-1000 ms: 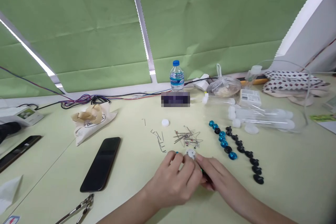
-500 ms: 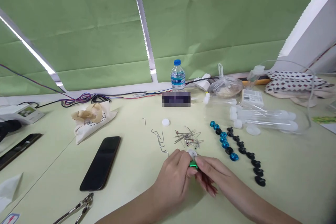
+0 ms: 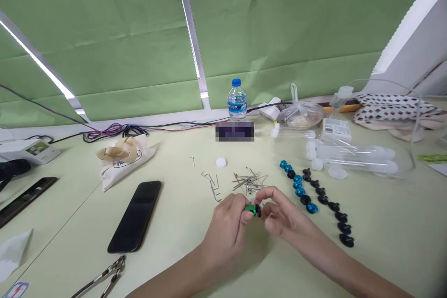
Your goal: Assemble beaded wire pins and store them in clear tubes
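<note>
My left hand (image 3: 230, 221) is closed around a small shiny green part (image 3: 249, 208), pinching it between thumb and fingers. At its right end is a black disc (image 3: 258, 210), like the black pieces lined up on the right. Close beside that end, my right hand (image 3: 279, 214) has its fingers curved and apart, with the index fingertip by the disc; contact is unclear. Beyond the hands lies a pile of thin metal pins (image 3: 249, 180). Several small hex keys (image 3: 213, 188) lie to its left. A white piece behind the fingers is mostly hidden.
Blue and black round pieces (image 3: 298, 186) form a row right of the hands, beside a row of black knobs (image 3: 328, 200). Clear tubes (image 3: 352, 158) lie behind. A phone (image 3: 136, 216), cloth bag (image 3: 122, 167), white cap (image 3: 221, 162) and water bottle (image 3: 237, 102) also stand or lie around.
My right fingers have opened and come away from the green part, rising slightly. The green part has turned and shifted left in my left hand, and its black disc now shows.
</note>
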Demonstrator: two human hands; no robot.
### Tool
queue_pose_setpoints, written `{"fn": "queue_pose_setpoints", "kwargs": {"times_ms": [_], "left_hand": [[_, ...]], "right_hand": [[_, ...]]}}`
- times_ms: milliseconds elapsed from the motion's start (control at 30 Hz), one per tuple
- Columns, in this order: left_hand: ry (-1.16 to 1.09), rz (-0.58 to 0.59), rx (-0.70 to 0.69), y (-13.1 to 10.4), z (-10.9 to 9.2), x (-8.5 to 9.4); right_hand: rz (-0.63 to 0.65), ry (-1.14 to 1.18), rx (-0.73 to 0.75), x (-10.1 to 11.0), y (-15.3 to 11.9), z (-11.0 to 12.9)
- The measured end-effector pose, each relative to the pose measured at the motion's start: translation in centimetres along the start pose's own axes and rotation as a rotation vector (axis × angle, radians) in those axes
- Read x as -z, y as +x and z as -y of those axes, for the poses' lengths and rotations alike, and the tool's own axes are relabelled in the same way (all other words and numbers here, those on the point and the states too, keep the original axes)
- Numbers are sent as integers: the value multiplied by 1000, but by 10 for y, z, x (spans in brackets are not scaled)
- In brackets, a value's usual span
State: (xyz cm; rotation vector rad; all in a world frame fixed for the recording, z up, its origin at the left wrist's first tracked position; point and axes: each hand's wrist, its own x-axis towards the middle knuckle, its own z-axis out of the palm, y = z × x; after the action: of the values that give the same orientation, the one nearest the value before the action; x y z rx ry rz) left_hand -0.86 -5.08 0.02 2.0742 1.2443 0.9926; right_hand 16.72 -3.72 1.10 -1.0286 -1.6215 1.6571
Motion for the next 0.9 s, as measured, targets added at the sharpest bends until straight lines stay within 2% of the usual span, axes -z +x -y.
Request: {"fn": "queue_pose_setpoints", "kwargs": {"times_ms": [167, 333, 500, 633, 733, 800, 900], "left_hand": [[9, 35, -63, 0, -1, -2], [46, -15, -30, 0, 2, -1], [79, 35, -139, -2, 6, -2], [112, -6, -121, -2, 8, -3], [110, 7, -151, -1, 8, -3], [100, 27, -179, -1, 8, -4], [88, 5, -156, -1, 9, -4]], "right_hand": [[73, -9, -40, -3, -1, -1], [-15, -31, 1, 0, 0, -1], [81, -24, -35, 1, 3, -6], [1, -64, -20, 3, 4, -7], [39, -25, -66, 2, 4, -7], [68, -26, -38, 1, 3, -7], [43, -48, -6, 1, 3, -7]]}}
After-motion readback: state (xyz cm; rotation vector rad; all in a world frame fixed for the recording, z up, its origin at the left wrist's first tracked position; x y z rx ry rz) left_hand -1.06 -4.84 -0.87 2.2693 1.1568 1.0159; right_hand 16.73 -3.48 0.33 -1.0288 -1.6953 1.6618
